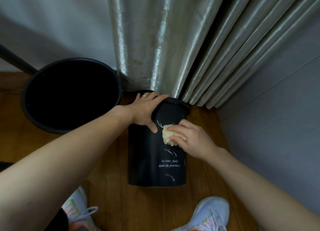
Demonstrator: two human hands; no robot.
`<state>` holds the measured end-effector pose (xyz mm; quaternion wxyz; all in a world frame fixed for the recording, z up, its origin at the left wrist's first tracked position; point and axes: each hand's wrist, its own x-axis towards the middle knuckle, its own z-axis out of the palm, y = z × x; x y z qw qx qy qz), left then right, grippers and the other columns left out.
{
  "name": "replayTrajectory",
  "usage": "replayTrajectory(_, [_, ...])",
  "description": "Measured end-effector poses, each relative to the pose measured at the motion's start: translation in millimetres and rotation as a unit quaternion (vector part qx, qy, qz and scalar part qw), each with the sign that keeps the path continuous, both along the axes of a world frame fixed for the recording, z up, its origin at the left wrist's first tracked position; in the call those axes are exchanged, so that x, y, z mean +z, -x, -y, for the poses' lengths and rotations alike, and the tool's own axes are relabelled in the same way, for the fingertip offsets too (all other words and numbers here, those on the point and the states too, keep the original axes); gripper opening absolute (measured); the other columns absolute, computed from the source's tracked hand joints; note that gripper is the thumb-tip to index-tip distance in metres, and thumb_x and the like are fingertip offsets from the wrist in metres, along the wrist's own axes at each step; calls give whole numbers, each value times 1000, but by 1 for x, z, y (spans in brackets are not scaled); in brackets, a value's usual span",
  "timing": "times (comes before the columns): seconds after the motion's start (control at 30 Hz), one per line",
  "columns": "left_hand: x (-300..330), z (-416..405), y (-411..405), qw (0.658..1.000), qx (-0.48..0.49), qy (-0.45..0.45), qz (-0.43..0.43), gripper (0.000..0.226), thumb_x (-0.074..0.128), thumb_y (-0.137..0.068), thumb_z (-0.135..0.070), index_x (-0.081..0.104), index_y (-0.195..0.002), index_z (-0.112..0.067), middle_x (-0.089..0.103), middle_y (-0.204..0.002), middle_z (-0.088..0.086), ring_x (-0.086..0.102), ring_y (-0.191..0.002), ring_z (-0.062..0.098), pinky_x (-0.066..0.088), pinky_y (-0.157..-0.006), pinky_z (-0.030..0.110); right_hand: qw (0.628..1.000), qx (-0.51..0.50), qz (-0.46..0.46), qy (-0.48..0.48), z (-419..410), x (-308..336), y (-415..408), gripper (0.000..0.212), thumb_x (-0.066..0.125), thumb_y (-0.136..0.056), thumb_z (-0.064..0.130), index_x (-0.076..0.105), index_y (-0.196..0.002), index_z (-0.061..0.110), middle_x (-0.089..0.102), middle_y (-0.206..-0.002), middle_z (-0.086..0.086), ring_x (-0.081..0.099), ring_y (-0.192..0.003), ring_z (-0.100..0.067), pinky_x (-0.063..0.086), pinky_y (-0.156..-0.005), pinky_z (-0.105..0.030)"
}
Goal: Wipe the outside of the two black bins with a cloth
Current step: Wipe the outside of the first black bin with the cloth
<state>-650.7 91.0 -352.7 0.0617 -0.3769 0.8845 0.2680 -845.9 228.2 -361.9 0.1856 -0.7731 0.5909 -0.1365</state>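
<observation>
A black bin with white lettering (155, 163) stands on the wooden floor in front of me, tilted back towards the curtain. My left hand (147, 109) grips its rim, fingers over the top and thumb down the outer wall. My right hand (190, 139) holds a crumpled yellow cloth (168, 135) and presses it against the bin's upper side. A second black bin (34, 113), wider and with its dark inside showing, stands to the left, apart from both hands.
A shiny grey-green curtain (173, 48) hangs right behind the small bin. Grey walls close the corner at left and right. A dark pole (15, 59) runs behind the big bin. My two white trainers (207, 215) stand on the floor (131, 210) near me.
</observation>
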Motion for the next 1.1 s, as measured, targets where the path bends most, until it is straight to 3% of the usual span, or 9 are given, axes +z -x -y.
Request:
replayTrajectory(0.2, [0,2,0,1000,-5,1,0,135,91,-53,-42,1,-153,-34,13,-157,1,7,-146,29,3,-116,63,992,-121,11,28,38,-1,-12,34,61,-94,37,61,-127,29,54,-109,-1,57,-100,-25,47,-84,-37])
replayTrajectory(0.37, [-5,4,-6,1000,-9,18,0,136,91,-50,-46,3,-153,-34,15,-157,2,12,-145,30,11,-114,62,998,19,31,43,-25,-10,-13,33,57,-91,42,67,-116,22,54,-94,-1,58,-75,-21,52,-62,-34])
replayTrajectory(0.47, [-6,4,-6,1000,-11,24,-2,136,91,-50,-46,4,-153,-33,16,-156,2,14,-144,30,12,-114,61,994,93,10,54,-33,-13,-7,30,60,-90,40,70,-111,20,56,-91,-1,59,-73,-19,51,-57,-28])
replayTrajectory(0.53, [-5,4,-6,1000,-10,26,1,136,91,-50,-46,4,-154,-33,16,-156,2,15,-144,31,13,-114,61,994,90,-16,65,-21,-10,-7,33,56,-91,44,68,-112,22,56,-92,-1,60,-74,-20,51,-58,-29])
replayTrajectory(0.7, [-3,3,-5,1000,-14,22,4,134,90,-52,-46,4,-154,-32,15,-157,3,13,-144,31,11,-115,60,997,-45,-8,66,-11,-7,-23,34,56,-89,46,65,-115,27,54,-94,1,60,-75,-23,51,-59,-33])
replayTrajectory(0.87, [-3,4,-6,1000,-12,26,2,135,91,-51,-45,5,-154,-32,15,-157,3,14,-144,31,12,-115,60,991,126,-5,51,-48,-14,-23,27,60,-89,40,67,-108,23,54,-89,0,55,-68,-17,47,-50,-28])
replayTrajectory(0.93, [-4,5,-6,999,-16,29,1,135,91,-51,-46,5,-154,-32,14,-157,3,13,-145,31,12,-115,60,988,142,-19,56,-45,-14,-21,27,60,-89,42,68,-107,23,55,-88,1,55,-69,-16,48,-50,-28])
replayTrajectory(1.1, [-5,5,-4,999,-18,31,4,135,90,-51,-49,5,-154,-32,15,-157,3,15,-144,31,13,-115,59,997,-51,-20,51,-7,-3,-24,33,62,-89,45,65,-118,30,55,-97,3,61,-82,-23,52,-65,-35])
